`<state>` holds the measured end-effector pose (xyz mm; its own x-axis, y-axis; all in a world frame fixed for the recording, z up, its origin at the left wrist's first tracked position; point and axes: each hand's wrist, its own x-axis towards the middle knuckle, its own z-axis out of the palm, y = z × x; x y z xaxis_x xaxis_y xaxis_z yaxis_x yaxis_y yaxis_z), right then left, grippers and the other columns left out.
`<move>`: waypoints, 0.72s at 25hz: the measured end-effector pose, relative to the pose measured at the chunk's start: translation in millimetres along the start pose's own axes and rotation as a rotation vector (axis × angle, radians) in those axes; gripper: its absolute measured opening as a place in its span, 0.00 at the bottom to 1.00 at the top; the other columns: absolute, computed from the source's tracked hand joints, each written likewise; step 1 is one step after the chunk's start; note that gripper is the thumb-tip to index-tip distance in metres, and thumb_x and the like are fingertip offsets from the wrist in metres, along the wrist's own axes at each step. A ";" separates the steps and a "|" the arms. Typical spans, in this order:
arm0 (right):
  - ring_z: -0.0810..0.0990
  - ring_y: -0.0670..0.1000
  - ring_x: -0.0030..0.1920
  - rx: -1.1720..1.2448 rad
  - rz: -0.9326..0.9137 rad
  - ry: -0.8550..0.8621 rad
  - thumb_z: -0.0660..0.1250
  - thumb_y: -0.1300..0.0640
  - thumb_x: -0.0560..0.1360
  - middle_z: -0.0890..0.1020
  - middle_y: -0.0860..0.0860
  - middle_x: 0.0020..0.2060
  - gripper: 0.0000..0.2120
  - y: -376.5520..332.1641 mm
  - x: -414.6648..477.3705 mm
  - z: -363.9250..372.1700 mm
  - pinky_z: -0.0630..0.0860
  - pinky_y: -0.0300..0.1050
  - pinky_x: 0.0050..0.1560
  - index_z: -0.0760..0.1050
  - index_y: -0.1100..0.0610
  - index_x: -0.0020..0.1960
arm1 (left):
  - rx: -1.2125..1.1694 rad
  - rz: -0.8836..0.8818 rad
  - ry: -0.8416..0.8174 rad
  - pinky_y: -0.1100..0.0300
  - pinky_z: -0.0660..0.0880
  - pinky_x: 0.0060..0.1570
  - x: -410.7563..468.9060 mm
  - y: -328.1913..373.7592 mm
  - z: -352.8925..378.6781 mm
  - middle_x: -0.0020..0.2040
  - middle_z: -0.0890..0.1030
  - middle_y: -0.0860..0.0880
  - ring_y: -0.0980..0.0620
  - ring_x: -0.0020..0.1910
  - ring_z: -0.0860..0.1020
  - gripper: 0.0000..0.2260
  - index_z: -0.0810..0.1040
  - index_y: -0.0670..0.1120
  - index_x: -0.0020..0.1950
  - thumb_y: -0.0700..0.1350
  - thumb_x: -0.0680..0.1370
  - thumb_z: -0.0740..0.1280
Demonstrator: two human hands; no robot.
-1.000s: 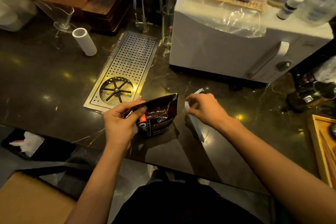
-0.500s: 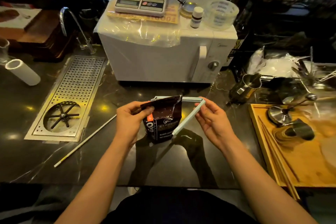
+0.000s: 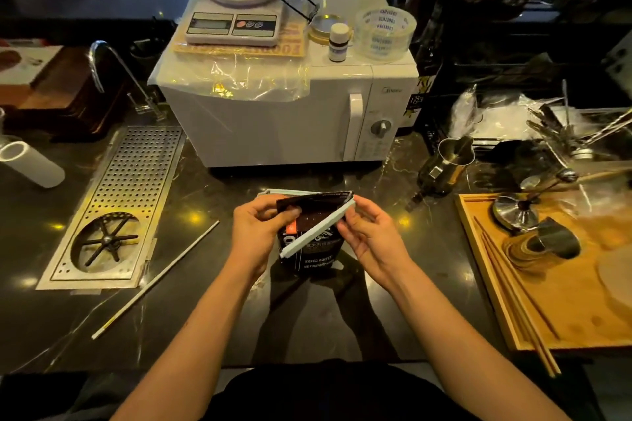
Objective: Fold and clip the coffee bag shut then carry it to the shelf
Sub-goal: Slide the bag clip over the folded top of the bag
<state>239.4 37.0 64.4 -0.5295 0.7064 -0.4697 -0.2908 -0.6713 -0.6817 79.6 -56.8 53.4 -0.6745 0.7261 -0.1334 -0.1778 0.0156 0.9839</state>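
- Far left: a white tube [image 3: 29, 162] lying on the dark counter [image 3: 212, 325], then a perforated drain tray [image 3: 136, 181], well apart from the work.
- Just left of the hands: a thin white rod [image 3: 154, 280] lying slantwise on the counter, clear of the bag.
- Left hand [image 3: 254, 236]: pinching the folded top of the coffee bag [image 3: 316, 249] at its left end, thumb in front.
- Centre: bag upright on the counter between both hands, fold line running left to right, close to the near edge.
- Pale clip [image 3: 316, 231]: open in a V, hinge at the bag's right top corner; one arm behind the fold, the other slanting down-left across the bag's front.
- Right hand [image 3: 371, 236]: fingers curled round the clip's hinge end, nearer hand for the closing swing.
- Likely next: front arm swung up to meet the back arm along the fold; free end finishing by the left thumb, a pinch risk.
- Behind: microwave [image 3: 284, 120], with bare counter between.
- Right: wooden tray [image 3: 561, 325], well apart; shelf not identifiable.
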 end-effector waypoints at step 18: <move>0.76 0.43 0.34 -0.708 -0.291 -0.032 0.70 0.66 0.74 0.77 0.53 0.45 0.09 -3.3 16.1 10.1 0.70 0.30 0.29 0.77 0.64 0.53 | -0.111 -0.043 0.132 0.63 0.79 0.48 -5.6 -21.2 -3.5 0.55 0.81 0.49 0.56 0.54 0.82 0.19 0.73 0.45 0.62 0.33 0.73 0.71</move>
<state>223.9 48.3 64.8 -0.5354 0.8188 -0.2073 0.1524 -0.1478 -0.9772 84.7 -63.6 32.8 -0.7515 0.6299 -0.1962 -0.2811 -0.0368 0.9590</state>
